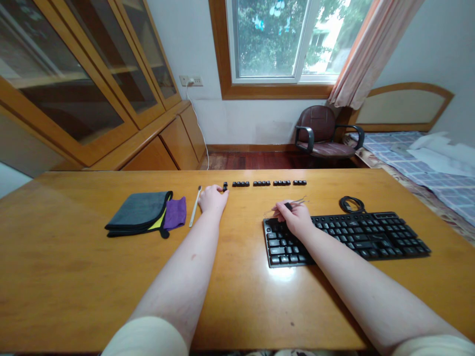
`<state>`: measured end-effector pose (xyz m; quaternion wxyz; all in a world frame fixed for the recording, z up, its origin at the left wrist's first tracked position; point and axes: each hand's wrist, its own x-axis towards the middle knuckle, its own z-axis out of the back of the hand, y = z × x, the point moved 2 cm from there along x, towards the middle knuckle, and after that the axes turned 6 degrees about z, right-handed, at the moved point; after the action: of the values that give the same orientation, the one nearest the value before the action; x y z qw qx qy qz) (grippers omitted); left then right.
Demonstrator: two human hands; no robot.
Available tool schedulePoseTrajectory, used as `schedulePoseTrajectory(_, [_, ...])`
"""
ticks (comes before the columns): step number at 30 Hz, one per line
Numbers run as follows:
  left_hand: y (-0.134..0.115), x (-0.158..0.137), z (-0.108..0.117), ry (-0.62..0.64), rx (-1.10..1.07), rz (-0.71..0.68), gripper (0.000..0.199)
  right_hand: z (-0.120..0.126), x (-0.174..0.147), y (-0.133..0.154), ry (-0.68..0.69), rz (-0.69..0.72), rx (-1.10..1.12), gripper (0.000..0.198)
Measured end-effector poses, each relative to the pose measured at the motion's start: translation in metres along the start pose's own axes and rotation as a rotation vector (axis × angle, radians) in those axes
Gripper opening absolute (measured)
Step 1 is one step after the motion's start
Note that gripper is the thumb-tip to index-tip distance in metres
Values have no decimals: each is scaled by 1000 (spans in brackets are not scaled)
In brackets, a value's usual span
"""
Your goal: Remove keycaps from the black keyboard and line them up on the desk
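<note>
My left hand (213,199) reaches to the far part of the desk, its fingers closed on a small black keycap (224,189) at the left end of a row. Another keycap (225,183) sits just beyond the fingertips. Over the upper left corner of a black keyboard (356,235), my right hand (298,218) is closed round a wire keycap puller (288,205) with a dark middle grip. Its thin wires stick out at both sides of the fingers. Some key places near the keyboard's upper left are hidden by this hand.
Keycaps in groups (261,183) line the desk's far edge. Left of my left hand lie a toothbrush (195,206), a purple cloth (175,213) and a folded grey cloth (139,212). The coiled cable (352,204) rests behind the keyboard. A chair (319,131) stands beyond the desk.
</note>
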<state>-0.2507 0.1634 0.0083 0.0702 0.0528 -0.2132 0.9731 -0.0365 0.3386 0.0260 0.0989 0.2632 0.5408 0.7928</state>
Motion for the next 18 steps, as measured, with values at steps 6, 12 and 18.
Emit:
schedulePoseTrajectory(6, [0,1,-1,0,2,3,34,1,0,3,-5,-8,-16,44])
schedulePoseTrajectory(12, [0,1,-1,-3,2,-1,32,-1,1,5,1,-8,6,43])
schedulePoseTrajectory(18, [-1,0,-1,-6,4,-4,31,-1,1,6,4,4,-6,44])
